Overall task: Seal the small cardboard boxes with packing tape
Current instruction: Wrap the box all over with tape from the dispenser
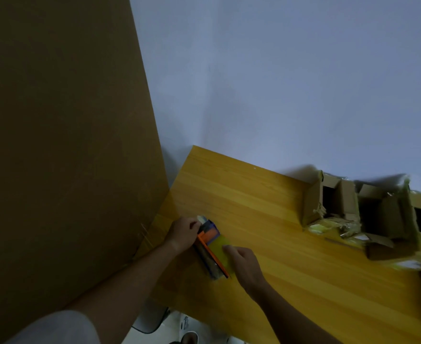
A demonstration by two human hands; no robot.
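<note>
A small box lies on the wooden table near its left edge. Its top looks yellow, with an orange strip along one long edge and a dull brown side. My left hand grips a blue and orange tape dispenser at the box's far end. My right hand rests on the near right part of the box top with its fingers laid forward. Blur hides the tape itself.
Several opened cardboard boxes with crumpled tape scraps crowd the table's far right. A tall brown board stands close on the left, touching the table's edge. A pale wall lies behind. White objects sit on the floor below the near edge.
</note>
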